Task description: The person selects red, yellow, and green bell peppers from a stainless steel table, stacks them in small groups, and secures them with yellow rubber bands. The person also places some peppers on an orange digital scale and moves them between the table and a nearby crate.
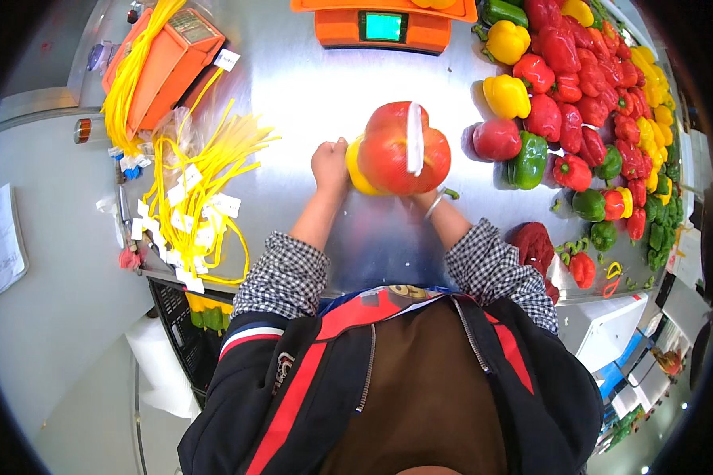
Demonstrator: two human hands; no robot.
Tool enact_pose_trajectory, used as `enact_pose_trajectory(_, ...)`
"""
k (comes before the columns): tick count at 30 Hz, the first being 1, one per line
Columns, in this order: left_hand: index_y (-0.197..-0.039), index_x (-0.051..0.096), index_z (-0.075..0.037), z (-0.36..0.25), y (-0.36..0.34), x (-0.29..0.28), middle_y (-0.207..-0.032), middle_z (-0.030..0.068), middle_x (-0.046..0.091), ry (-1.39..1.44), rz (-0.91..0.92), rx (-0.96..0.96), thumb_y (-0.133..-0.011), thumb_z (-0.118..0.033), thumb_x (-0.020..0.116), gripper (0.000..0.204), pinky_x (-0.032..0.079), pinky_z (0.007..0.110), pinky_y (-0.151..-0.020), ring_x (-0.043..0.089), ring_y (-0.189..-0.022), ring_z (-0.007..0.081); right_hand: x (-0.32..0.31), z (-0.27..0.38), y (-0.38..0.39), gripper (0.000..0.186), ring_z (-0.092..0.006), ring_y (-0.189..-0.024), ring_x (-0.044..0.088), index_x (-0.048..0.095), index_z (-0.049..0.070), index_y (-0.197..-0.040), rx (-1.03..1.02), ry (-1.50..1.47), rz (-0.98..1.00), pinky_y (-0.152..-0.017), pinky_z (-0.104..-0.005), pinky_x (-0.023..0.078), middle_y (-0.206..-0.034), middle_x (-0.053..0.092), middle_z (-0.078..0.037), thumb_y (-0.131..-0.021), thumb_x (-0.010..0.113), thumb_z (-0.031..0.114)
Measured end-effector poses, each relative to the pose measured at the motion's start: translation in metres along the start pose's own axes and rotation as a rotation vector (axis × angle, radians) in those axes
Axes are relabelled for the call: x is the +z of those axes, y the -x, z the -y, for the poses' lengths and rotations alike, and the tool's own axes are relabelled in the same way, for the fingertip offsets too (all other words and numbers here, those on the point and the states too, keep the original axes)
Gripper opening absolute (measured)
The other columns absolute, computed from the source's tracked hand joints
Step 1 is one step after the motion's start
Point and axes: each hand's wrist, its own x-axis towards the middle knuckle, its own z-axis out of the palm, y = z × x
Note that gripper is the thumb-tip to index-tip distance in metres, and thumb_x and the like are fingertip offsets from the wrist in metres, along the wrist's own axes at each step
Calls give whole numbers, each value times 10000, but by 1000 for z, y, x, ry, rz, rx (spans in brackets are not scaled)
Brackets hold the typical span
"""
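Note:
A bundle of bell peppers (388, 162), red on top with yellow at its left side, is held between my hands over the steel table. A fine covering seems to wrap it, and a white strip (414, 138) stands on its top. My left hand (330, 166) is closed against the yellow side, its thumb pointing up and its fingertips hidden. Most of my right hand (423, 199) lies behind and under the red pepper; only its edge and the wrist with a bracelet show, so its fingers are out of sight.
At right, a big pile of red, yellow and green bell peppers (566, 87) covers the table. To the left lie yellow mesh sleeves (194, 198) with white tags, beside an orange box (170, 67). An orange scale (384, 30) stands at the back. A dark red mesh bag (532, 247) lies near right.

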Motion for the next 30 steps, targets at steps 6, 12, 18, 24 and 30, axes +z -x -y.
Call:
enact_pose_trajectory(6, -819, 490, -68, -20, 18, 2, -748, -8, 536, 377, 131, 12, -966, -186, 570, 205, 448, 246, -605, 483, -665, 74, 14, -31, -11, 317, -156, -839, 600, 639, -14, -999, 320, -522, 75, -764, -313, 487, -916, 662, -77, -986, 492, 267)
enact_pose_trajectory(12, -855, 489, -42, -164, 40, 15, -736, -20, 479, 16, 75, 678, -990, -175, 541, 196, 396, 228, -611, 418, -676, 56, -5, 114, -78, 320, -111, -793, 591, 645, -35, -1060, 179, -463, 339, -727, -256, 491, -942, 652, -40, -990, 517, 250)
enact_pose_trajectory(18, -906, 518, -31, -215, 137, -3, -715, 84, 580, -392, 168, 1284, -945, -138, 598, 139, 443, 312, -529, 568, -588, 180, -77, 215, -58, 285, -38, -561, 513, 687, 47, -1118, -126, -118, 826, -500, -187, 421, -711, 601, 32, -981, 551, 257)
enact_pose_trajectory(24, -779, 543, -106, -230, 213, -16, -672, 34, 570, -706, 869, 1849, -810, -201, 702, 187, 429, 331, -468, 561, -543, 198, -125, 272, 35, 185, -147, -610, 609, 721, 88, -1061, -539, 317, 1052, -571, -269, 494, -763, 677, -44, -921, 633, 170)
enact_pose_trajectory(30, -879, 558, -98, -252, 263, -29, -594, 22, 530, -1029, 790, 1798, -725, -309, 752, 326, 423, 329, -449, 556, -496, 205, -129, 309, 117, 74, -251, -694, 631, 566, 97, -713, -1181, 892, 770, -542, -365, 500, -690, 563, -40, -723, 639, 111)
